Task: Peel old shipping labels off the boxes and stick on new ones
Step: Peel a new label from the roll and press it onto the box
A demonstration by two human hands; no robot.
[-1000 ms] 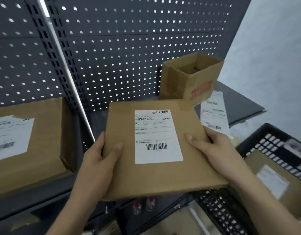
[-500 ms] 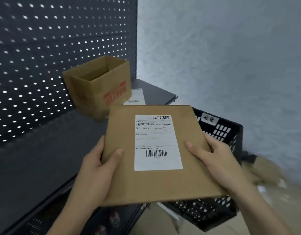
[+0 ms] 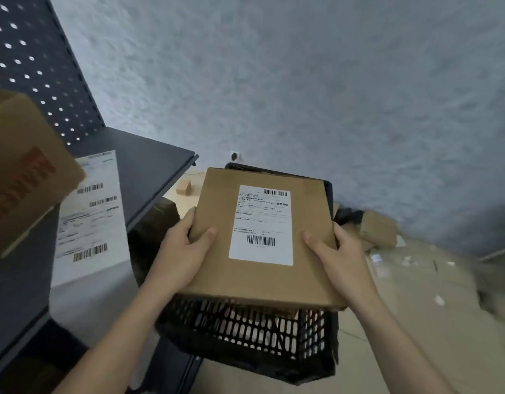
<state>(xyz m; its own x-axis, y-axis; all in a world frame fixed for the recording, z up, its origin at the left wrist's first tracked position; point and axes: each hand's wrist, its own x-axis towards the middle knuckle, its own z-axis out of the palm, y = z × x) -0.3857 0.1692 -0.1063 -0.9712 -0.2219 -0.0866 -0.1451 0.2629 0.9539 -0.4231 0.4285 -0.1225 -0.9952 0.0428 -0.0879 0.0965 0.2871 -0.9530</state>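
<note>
I hold a flat brown cardboard box (image 3: 311, 211) level in front of me, above a black plastic crate (image 3: 245, 334). A white shipping label (image 3: 261, 226) with barcodes is stuck flat on its top face. My left hand (image 3: 183, 251) grips the box's left edge, thumb on top. On the right edge my right hand (image 3: 339, 257) grips it the same way. A sheet of white labels (image 3: 92, 223) lies on the dark shelf (image 3: 149, 163) to the left.
An open brown carton with red print (image 3: 21, 172) stands on the shelf at far left, before a perforated back panel (image 3: 41, 72). Flattened cardboard and scraps (image 3: 416, 280) litter the floor at right, below a grey wall.
I have turned to the right with the box in both hands. It has left the shelf area and now hangs over the black crate. My grip is unchanged.
</note>
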